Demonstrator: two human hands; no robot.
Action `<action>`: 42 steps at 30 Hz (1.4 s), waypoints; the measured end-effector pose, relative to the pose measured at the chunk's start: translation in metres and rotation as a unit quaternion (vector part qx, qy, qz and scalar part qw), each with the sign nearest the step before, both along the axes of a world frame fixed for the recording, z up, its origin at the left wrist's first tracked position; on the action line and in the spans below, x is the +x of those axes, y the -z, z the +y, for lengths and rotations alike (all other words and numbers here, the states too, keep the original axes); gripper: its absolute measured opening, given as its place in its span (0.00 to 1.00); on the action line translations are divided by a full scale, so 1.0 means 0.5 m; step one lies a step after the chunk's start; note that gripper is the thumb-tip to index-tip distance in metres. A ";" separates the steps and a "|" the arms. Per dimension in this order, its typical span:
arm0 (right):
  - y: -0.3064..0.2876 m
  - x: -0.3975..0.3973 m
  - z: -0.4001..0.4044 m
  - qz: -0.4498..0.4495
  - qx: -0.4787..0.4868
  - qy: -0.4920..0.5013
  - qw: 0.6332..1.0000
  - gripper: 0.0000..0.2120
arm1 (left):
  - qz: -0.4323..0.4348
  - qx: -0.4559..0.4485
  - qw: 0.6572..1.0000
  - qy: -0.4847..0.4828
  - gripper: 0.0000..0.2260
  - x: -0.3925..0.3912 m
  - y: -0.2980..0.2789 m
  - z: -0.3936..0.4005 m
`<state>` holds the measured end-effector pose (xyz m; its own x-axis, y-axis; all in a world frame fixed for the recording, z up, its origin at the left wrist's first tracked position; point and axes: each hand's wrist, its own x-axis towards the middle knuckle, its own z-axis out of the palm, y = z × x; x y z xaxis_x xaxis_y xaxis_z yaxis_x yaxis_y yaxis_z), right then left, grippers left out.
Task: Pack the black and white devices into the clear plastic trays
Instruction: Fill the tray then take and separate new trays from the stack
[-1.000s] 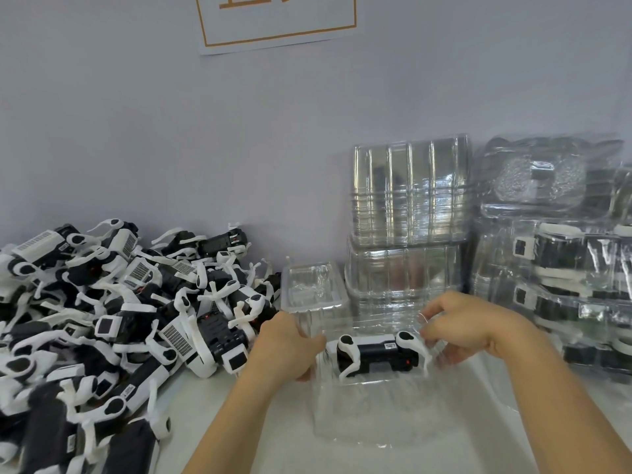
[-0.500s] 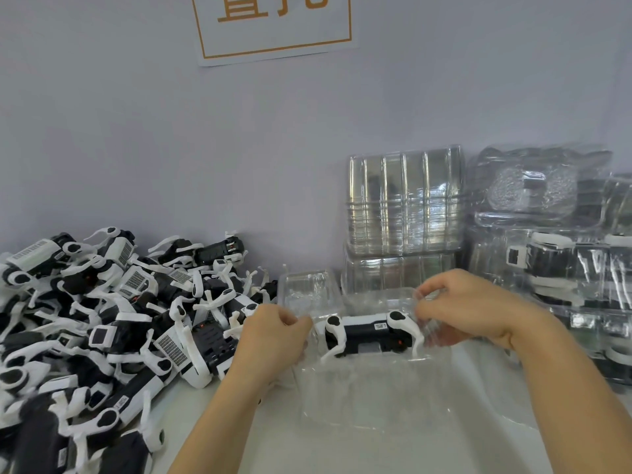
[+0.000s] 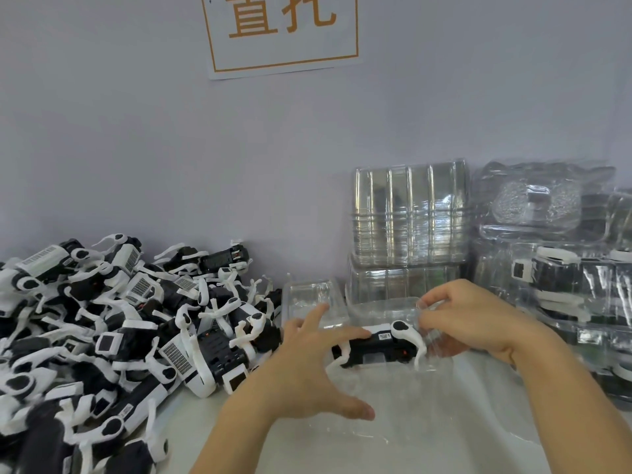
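One device (image 3: 376, 347) sits in the tray (image 3: 393, 405), seemingly unclosed, which the right hand (image 3: 468, 323) pinches while the left hand (image 3: 307, 371) spreads open; a big pile (image 3: 113, 336) at the table's left edge awaits.

The left hand (image 3: 307, 367) covers the left end of the device (image 3: 376, 347) lying in the clear tray (image 3: 393, 405). The right hand (image 3: 468, 323) hides the tray's right rear rim; what its curled fingertips pinch cannot be made out through the glare. Both forearms run off the bottom edge. The pile of devices (image 3: 113, 336) is cut off at the left and bottom edges, and its near part is blurred. Barcode labels there are too small to read. The bagged units (image 3: 564, 278) at right are cut by the right edge, their contents obscured by wrinkled plastic. The wall sign (image 3: 280, 32) is cropped at the top.
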<state>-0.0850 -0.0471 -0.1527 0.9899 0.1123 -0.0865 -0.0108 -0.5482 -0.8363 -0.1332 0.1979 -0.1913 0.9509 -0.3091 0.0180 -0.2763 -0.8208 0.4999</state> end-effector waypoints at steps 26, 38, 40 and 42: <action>-0.094 -0.064 0.026 -0.309 0.012 0.002 0.951 0.19 | -0.453 0.055 0.887 -0.073 0.33 -0.004 -0.038 -0.003; -0.089 -0.052 0.027 -0.315 0.103 -0.002 0.944 0.12 | -0.502 0.018 0.857 -0.115 0.29 -0.004 -0.046 0.003; -0.086 -0.049 0.028 -0.300 0.104 -0.002 0.948 0.12 | -0.508 0.018 0.853 -0.117 0.29 -0.004 -0.046 0.002; -0.082 -0.048 0.031 -0.283 0.109 -0.003 0.953 0.11 | -0.516 0.016 0.848 -0.116 0.30 -0.002 -0.045 -0.001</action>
